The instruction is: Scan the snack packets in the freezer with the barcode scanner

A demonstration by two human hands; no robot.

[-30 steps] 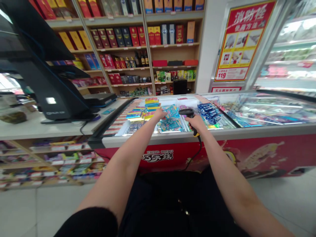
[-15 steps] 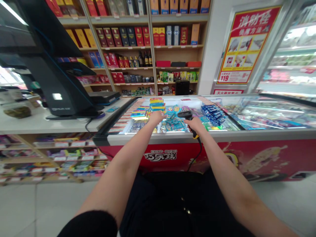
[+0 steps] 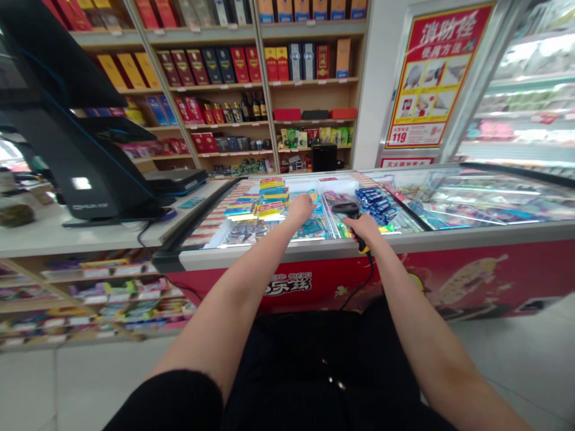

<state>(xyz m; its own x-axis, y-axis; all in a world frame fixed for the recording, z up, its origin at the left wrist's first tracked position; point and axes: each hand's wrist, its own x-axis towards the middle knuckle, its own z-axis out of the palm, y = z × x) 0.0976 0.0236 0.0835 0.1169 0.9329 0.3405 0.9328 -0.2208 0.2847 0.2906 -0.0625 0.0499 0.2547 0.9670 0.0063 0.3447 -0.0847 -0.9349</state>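
My right hand is wrapped round the grip of a black and yellow handheld barcode scanner, held over the front edge of the chest freezer. The scanner's cable hangs down the freezer's red front. My left hand is over the blue ice-cream packets in the freezer, and its fingers are hidden behind its back. Beside it on the left are stacked yellow and blue packs. Dark blue wrapped packets lie beyond my right hand, in the compartment to the right of a white wire divider.
A black checkout machine stands on the white counter at left. Shelves of boxed bottles rise behind the freezer. The freezer's glass-covered part extends right, and a fire-hydrant poster hangs on the wall.
My left hand has moved right and away from the yellow packs, over the blue packets. My right hand still holds the scanner. The whole view has shifted slightly, with the surroundings moving left.
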